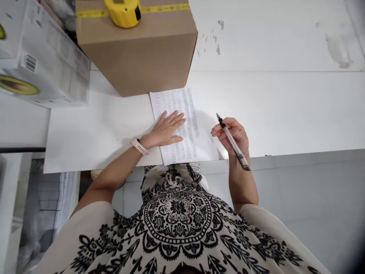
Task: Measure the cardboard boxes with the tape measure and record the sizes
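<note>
My left hand (167, 129) lies flat with fingers stretched out on a printed sheet of paper (188, 125) covered in small rows of text. A pink watch sits on that wrist. My right hand (232, 135) is closed around a clear pen (233, 142), its tip pointing up and away, just right of the sheet and above the white table (285, 114). Behind the sheet stands a sealed cardboard box (137, 57), touching the paper's far edge, with a yellow tape measure (124, 11) resting on top and its tape stretched across the lid.
A white product box with an avocado picture and barcode (42, 64) lies at the far left of the table. The table's near edge runs under my arms. A grey tiled floor (313, 209) shows at right, and a cloth-covered shelf at lower left.
</note>
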### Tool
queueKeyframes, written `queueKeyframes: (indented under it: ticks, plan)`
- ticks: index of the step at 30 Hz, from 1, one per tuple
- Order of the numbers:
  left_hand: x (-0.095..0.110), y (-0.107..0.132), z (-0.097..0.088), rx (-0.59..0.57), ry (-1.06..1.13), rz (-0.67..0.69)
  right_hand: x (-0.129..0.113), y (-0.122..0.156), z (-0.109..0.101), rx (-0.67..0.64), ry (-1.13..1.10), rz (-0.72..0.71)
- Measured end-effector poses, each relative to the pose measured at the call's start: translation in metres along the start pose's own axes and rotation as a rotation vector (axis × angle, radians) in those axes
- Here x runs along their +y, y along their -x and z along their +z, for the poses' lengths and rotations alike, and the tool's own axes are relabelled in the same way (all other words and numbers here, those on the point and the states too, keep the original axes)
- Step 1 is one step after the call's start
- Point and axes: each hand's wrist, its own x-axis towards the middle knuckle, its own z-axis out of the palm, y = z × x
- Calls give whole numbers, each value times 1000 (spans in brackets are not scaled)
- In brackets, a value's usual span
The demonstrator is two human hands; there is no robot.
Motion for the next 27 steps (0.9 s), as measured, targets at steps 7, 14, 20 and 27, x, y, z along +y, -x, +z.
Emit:
queueKeyframes:
  ticks: [7,14,20,27]
  plan:
    - [29,-37,16,86,17,-89,27,-6,18,80,85,-93]
    - [24,-46,27,165,-29,-30,42,-20,22,-6,126,-12]
    - [22,-47,26,171,36,-18,46,-25,22,87,273,-45]
    - [17,-50,27,157,83,-9,50,-27,23,60,223,-106]
